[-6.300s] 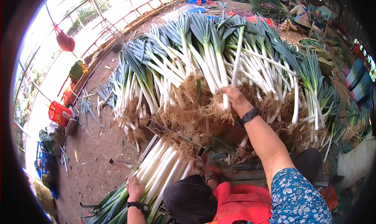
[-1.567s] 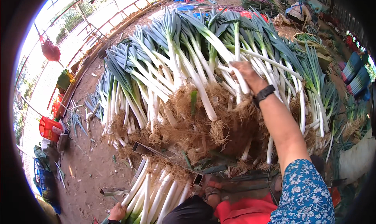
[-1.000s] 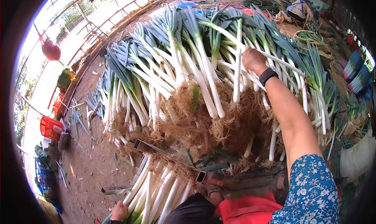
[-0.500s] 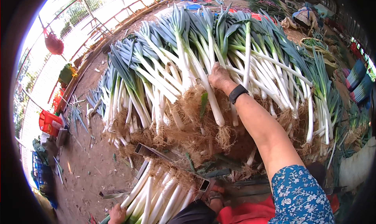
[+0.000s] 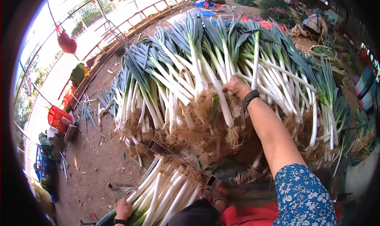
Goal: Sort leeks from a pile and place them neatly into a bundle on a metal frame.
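Note:
A big heap of large, leek-like green onions (image 5: 198,69) lies ahead, with long white stalks, blue-green leaves pointing away and brown roots towards me. My right hand (image 5: 236,86) reaches into its middle, its fingers closed around a white stalk; part of the grip is hidden. At the lower left, my left hand (image 5: 123,208) is curled against the side of a smaller bunch of green onions (image 5: 160,192), which lies in front of me. This bunch rests in a metal frame (image 5: 158,149), its roots at the frame's far bar.
A red container (image 5: 59,118) and a blue crate (image 5: 40,162) stand along the left side. Loose stalks and leaves litter the dirt floor (image 5: 89,162). A red net bag (image 5: 67,42) hangs by the wire fence. More green onions (image 5: 273,4) lie at the back.
The whole view has shifted a little. My right hand has edged nearer the roots within the heap. My left hand has moved slightly up along the bunch, and its wristband now shows.

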`<action>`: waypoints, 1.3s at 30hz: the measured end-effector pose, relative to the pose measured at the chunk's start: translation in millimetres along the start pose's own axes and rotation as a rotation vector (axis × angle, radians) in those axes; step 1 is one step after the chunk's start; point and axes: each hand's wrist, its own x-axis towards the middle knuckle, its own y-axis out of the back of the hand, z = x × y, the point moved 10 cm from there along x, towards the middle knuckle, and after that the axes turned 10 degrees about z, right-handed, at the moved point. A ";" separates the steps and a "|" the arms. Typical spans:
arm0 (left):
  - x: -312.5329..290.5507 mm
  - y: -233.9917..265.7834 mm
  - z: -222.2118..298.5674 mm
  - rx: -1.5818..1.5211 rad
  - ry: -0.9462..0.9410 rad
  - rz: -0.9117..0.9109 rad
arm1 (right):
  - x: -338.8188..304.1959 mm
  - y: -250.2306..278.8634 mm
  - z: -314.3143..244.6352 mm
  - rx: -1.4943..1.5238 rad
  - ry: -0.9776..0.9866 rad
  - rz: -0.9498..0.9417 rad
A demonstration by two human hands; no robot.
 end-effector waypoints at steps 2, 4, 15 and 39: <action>-14.9 11.9 9.7 -0.051 -0.013 0.066 | -31.4 21.9 -17.5 0.144 0.069 0.030; -25.4 62.3 71.4 -0.200 -0.112 0.068 | -49.2 64.2 5.1 0.237 -0.066 0.161; -52.9 154.7 514.4 -1.337 -0.525 -0.326 | -196.8 66.9 8.0 0.555 -0.014 -0.138; -146.8 105.7 571.7 -2.140 -0.092 -1.072 | -327.1 315.6 45.3 0.060 0.333 0.440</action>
